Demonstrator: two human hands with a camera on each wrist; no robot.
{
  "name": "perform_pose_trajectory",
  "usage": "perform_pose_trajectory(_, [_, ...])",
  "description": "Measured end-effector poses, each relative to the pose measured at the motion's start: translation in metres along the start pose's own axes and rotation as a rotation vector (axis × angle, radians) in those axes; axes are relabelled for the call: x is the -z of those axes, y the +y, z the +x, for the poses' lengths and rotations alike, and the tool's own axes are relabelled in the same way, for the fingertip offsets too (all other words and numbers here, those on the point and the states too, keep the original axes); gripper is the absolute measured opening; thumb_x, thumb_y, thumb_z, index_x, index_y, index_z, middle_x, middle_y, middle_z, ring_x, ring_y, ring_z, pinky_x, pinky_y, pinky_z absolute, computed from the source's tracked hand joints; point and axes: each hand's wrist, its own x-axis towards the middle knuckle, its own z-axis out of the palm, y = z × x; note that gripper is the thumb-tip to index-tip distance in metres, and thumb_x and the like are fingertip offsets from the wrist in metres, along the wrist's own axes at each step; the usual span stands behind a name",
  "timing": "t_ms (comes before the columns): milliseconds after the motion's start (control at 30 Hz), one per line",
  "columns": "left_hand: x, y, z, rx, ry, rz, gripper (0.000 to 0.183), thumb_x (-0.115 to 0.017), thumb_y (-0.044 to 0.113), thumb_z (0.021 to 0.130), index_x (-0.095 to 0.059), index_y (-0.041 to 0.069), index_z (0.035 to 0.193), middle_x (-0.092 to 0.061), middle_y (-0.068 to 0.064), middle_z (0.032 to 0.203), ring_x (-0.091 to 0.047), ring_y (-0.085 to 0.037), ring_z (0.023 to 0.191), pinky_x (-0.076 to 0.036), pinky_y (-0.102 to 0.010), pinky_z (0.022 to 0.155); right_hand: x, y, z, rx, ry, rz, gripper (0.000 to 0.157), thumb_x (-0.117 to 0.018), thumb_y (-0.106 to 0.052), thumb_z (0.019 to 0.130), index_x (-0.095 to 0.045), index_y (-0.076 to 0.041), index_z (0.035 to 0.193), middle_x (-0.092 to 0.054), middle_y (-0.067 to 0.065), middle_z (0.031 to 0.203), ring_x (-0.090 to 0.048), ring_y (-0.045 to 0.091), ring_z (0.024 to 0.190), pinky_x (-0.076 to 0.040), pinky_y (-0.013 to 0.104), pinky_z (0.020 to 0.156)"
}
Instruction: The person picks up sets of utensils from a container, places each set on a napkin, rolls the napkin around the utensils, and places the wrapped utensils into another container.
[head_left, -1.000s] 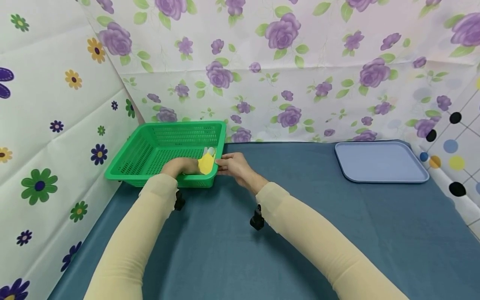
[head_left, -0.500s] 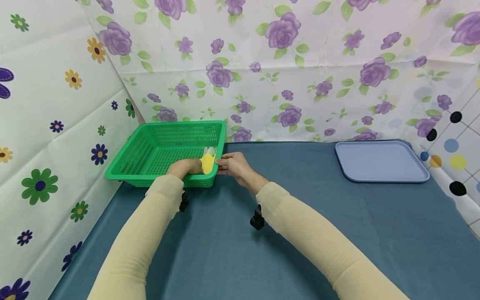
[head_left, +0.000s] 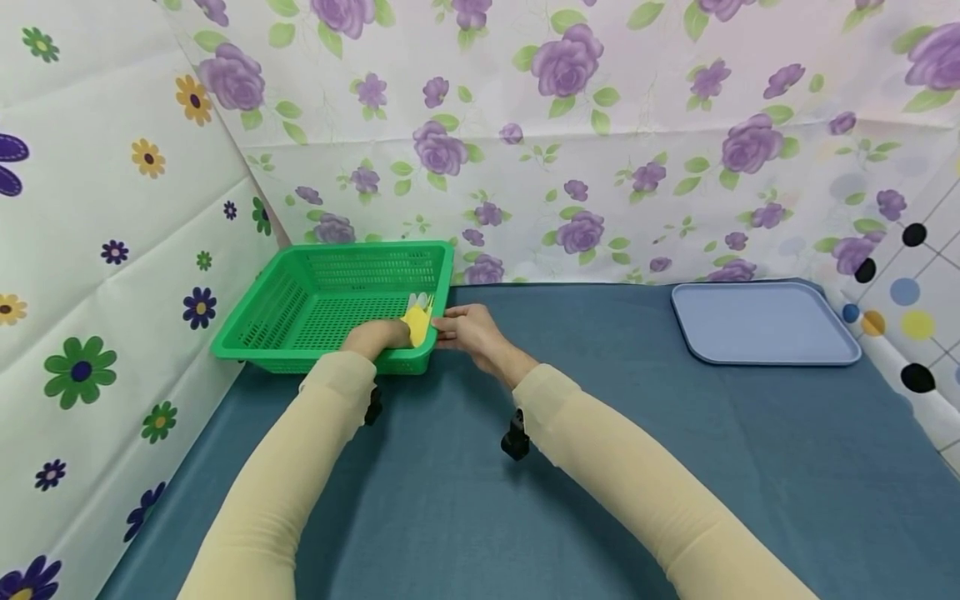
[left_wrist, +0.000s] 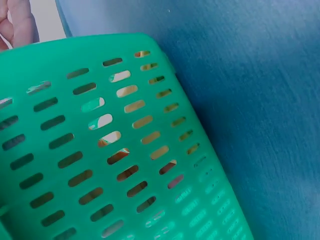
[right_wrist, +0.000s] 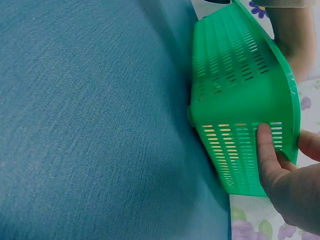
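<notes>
A green plastic basket (head_left: 330,354) with slotted walls stands at the back left. My left hand (head_left: 377,335) reaches over its near wall into the right front corner, against a flat yellow thing (head_left: 417,326). Its fingers are mostly hidden, so I cannot tell whether they hold the yellow thing. Pale rounded tips (head_left: 422,299) and thin yellow prongs, like a fork's, rise behind it. My right hand (head_left: 472,335) grips the basket's right rim; in the right wrist view, the fingers (right_wrist: 268,152) lie on the outer wall and the thumb is at the rim.
A pale blue tray (head_left: 765,325) lies at the back right of the blue table covering (head_left: 600,467). Flowered sheets (head_left: 510,200) hang behind and at the left, close to the basket.
My left hand has slid a little to the right inside the basket, covering more of the yellow thing. My right hand and the basket stay in place.
</notes>
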Motion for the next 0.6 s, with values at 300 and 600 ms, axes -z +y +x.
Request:
perform_pose_trajectory(300, [-0.0021,-0.0079,0.0025,-0.103,0.032,-0.001,0.028,-0.044,0.016,0.108,-0.058,-0.002,0.125,-0.056,-0.016,0.113,-0.048,-0.025,0.091,-0.039,-0.037,0.081,0.0,-0.0001,0.0001,0.0,0.0,-0.005,0.042,-0.063,-0.005,0.105,-0.054,0.012,0.142,-0.065,0.026,0.129,-0.069,0.037,0.112,-0.054,0.046,0.105])
perform_pose_trajectory(600, [-0.0034,-0.0043,-0.0001,-0.029,0.054,0.022,0.046,-0.043,0.018,0.109,-0.048,-0.007,0.147,-0.051,-0.026,0.143,-0.053,-0.032,0.11,-0.044,-0.042,0.091,-0.0008,0.0,-0.001,-0.001,-0.006,-0.009,0.045,-0.063,-0.005,0.105,-0.051,0.011,0.145,-0.064,0.026,0.132,-0.067,0.039,0.116,-0.057,0.041,0.099])
